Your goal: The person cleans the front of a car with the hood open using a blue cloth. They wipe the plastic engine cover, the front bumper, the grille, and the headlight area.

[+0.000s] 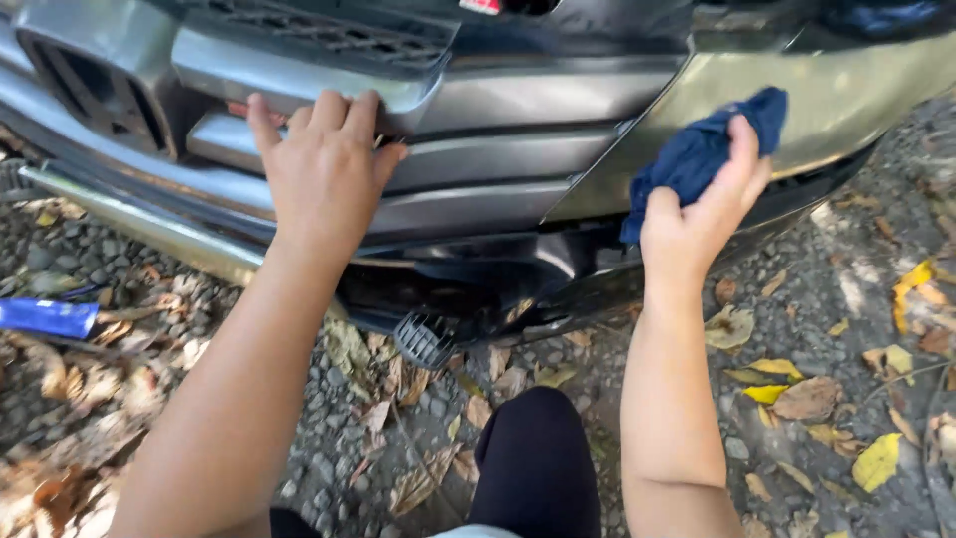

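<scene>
Person crouched at the front of a car, one dark-clad knee (538, 448) between the arms.

Right hand (697, 214): closed around a dark blue cloth (702, 149), thumb up one side, fingers wrapped behind. The cloth is bunched, most of it spilling above the fist and lying against the pale olive panel (846, 100) at the corner of the bumper (498, 169).

Left hand (324, 169): flat and empty, fingers spread and slightly curled over the edge of a grey ledge just below the grille (95, 90). It holds nothing; it rests on the bodywork.

Handling, as a judgement: the cloth looks light and limp, folding freely, with no stiff edge to take. A full-fist hold round a gathered wad, as here, suits it; a pinch at one corner would let the rest hang and drag. Looks dry, not slippery, though I cannot tell for certain. The bumper is rigid, smooth and glossy; the underside trim beneath it looks loose or broken near a black ribbed piece (426, 339), so likely the fragile part.

Ground: gravel (856, 289) with dry and yellow leaves. A blue tube-like thing (45, 317) lies at far left, well apart from both hands.
</scene>
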